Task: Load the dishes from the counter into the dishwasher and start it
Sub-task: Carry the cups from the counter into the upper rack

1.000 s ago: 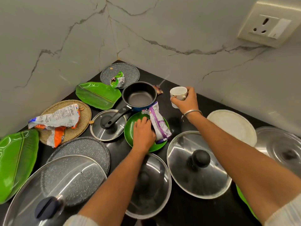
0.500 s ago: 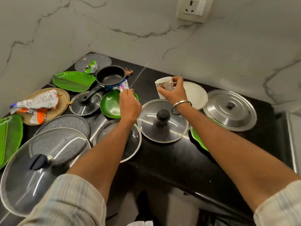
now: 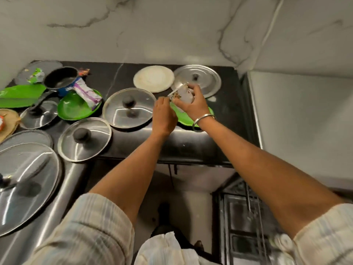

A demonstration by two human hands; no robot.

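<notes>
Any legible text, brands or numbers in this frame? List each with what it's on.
None can be read.
purple and white wrapper on the green plate: print too blurred.
green wrapper at the back left: print too blurred.
cup in the right hand: a floral pattern, no lettering to make out.

The tabletop (image 3: 225,111) was glossy black stone, and the wall (image 3: 172,29) behind it was smooth veined marble. The glass lid (image 3: 129,108) had a metal rim and a matt black knob. The steel lid (image 3: 204,77) looked brushed and dull. The green plate (image 3: 74,111) shone like plastic; the white plate (image 3: 153,78) was matt. The cup (image 3: 182,95) looked like glazed ceramic with a floral print. The wrapper (image 3: 87,93) was crinkled glossy foil. The bangle (image 3: 203,119) was polished metal, and the sleeve (image 3: 91,230) was striped woven cloth.
</notes>
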